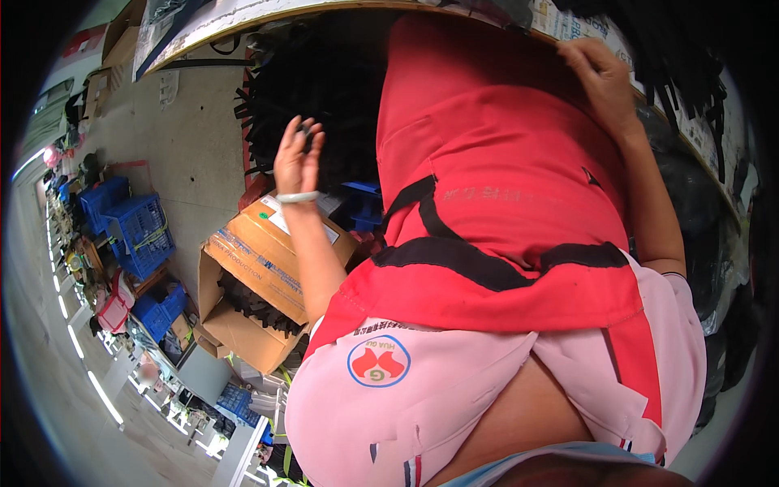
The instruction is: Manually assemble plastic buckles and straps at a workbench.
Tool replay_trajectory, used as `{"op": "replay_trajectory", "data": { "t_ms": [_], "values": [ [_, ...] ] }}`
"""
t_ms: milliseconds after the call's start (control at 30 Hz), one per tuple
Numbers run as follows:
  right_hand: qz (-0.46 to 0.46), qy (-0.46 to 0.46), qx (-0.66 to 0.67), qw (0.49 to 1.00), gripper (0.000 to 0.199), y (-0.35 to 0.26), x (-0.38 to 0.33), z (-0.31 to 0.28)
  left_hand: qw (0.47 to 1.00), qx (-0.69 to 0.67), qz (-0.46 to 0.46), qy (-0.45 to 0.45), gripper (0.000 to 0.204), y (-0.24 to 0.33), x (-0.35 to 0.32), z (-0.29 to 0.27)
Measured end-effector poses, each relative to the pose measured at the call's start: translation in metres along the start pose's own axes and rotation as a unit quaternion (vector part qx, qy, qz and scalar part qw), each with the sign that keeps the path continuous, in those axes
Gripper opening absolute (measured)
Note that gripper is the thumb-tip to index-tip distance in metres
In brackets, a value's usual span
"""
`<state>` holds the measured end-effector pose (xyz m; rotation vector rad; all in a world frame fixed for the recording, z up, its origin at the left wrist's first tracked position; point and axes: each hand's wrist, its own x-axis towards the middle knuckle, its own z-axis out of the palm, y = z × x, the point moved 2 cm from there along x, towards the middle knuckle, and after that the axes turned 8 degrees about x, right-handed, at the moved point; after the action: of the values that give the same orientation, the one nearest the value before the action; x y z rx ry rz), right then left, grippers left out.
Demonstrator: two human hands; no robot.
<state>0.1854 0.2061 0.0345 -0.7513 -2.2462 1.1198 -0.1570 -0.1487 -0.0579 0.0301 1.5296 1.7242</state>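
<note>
My left hand (299,158), with a pale bangle (297,197) at its wrist, is raised with the fingers apart and slightly bent. A small dark patch shows among its fingers; I cannot tell whether it is a thing or a gap. Behind this hand lies a big heap of black strips (280,89). At the table's edge (479,10), my right hand (602,77) has its fingers curled together, their tips by the edge. Whatever they may hold is hidden. My red apron (503,154) fills the space between both hands.
Below my left forearm stands an open cardboard box (264,252) with dark strips inside. Blue plastic crates (139,235) stand farther left. More black strips (677,73) hang over the table at the right, above dark plastic bags (686,187).
</note>
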Motion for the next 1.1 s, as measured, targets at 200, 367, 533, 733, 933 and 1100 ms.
{"op": "replay_trajectory", "data": {
  "t_ms": [200,367,533,733,933,1100],
  "values": [
    [0.169,-0.215,0.216,0.937,0.024,-0.068,0.007,0.094,0.972,0.063,0.008,-0.228,0.032,-0.005,-0.034,0.161],
    [0.174,-0.215,0.301,0.913,0.022,-0.063,0.009,0.101,0.97,0.065,-0.02,-0.235,0.028,-0.007,-0.04,0.203],
    [0.334,-0.139,0.532,0.766,0.025,-0.037,-0.004,0.09,0.961,0.114,-0.001,-0.25,0.037,-0.01,-0.043,0.211],
    [0.33,-0.167,0.486,0.791,0.019,-0.037,-0.007,0.09,0.896,0.249,0.276,-0.241,0.02,-0.013,-0.041,0.242],
    [-0.079,0.057,-0.089,0.991,0.014,-0.023,0.039,0.004,0.93,-0.023,-0.139,-0.339,0.016,-0.018,-0.025,0.24],
    [-0.284,0.145,-0.366,0.874,0.025,-0.039,0.09,-0.039,0.918,-0.073,-0.237,-0.309,0.022,-0.028,-0.03,0.244]
  ]
}}
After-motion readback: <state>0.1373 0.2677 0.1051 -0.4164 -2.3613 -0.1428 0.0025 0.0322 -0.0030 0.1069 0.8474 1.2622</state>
